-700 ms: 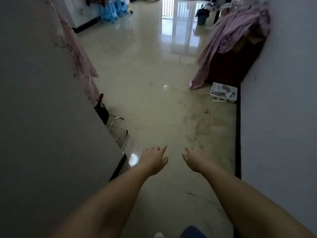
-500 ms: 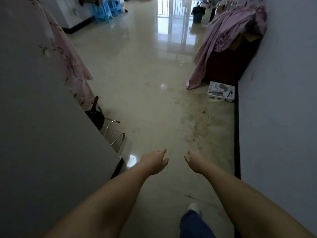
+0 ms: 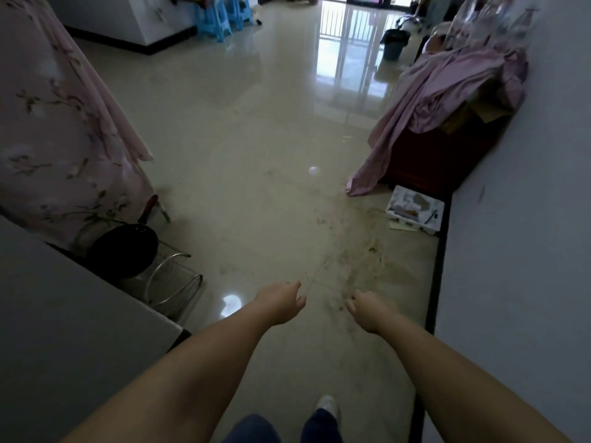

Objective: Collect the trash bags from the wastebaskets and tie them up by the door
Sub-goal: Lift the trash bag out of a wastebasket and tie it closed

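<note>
Glossy tile floor [image 3: 243,174] runs ahead of the person, and could be slippery underfoot. Both arms reach forward: the left hand [image 3: 281,302] and right hand [image 3: 367,310] hang loosely curled, holding nothing. Just beyond them lies a patch of dirt [image 3: 355,263], an easy spot to skid. Further on, a pink sheet [image 3: 425,110] trails onto the floor and might catch a foot. A lined wastebasket [image 3: 395,43] stands far off beside the balcony door, well apart from both hands.
</note>
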